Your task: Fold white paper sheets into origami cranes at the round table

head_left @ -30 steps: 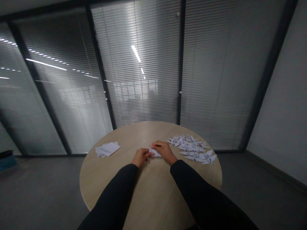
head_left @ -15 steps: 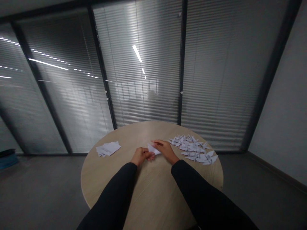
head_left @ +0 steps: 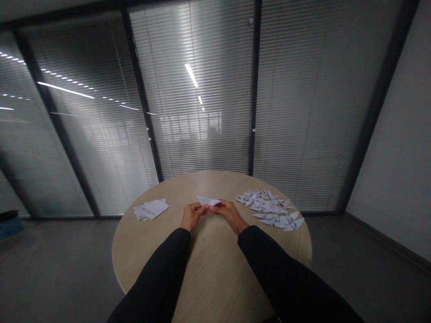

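A folded piece of white paper, roughly triangular with its long edge on the far side, is held between both hands over the middle of the table. My left hand pinches its near left part, fingers closed. From the other side my right hand grips the near right part, also closed. The fingertips of both hands come together at the paper's near edge and hide that part of it.
The round wooden table carries a small stack of white paper sheets on the left, the top one printed. Several folded paper cranes lie heaped on the right. Glass partitions with blinds stand behind the table.
The folded paper has turned so that its long edge now faces away. My right hand has drawn down from above it to its near right side, closer to my left hand.
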{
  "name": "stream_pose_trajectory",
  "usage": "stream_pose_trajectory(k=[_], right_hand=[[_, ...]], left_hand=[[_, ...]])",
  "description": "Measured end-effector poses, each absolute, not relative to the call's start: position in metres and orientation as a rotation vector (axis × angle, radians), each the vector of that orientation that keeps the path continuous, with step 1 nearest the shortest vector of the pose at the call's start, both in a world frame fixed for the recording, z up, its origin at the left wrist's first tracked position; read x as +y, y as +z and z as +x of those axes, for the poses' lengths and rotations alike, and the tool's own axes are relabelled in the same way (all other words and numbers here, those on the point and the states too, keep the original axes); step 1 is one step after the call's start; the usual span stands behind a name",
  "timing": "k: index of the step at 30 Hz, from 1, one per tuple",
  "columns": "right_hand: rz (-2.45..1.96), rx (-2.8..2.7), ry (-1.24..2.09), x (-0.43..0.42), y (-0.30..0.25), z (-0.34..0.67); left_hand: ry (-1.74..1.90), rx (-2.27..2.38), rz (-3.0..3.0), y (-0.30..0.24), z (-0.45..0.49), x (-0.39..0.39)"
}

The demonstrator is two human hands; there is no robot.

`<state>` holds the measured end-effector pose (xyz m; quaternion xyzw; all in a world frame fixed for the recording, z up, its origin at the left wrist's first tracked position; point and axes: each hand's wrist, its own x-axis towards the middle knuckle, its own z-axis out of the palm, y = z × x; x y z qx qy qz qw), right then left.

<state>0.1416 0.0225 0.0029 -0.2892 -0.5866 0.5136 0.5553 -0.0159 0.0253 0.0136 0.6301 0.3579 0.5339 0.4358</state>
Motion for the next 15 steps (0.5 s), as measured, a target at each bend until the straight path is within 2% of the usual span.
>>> stream_pose_trajectory(k=[15], right_hand=[[-0.741, -1.329, 1.121, 0.0246, 0.0059, 0.1437]], left_hand=[[1.377, 1.014, 1.672, 0.0153, -0.0153, 0.0211]])
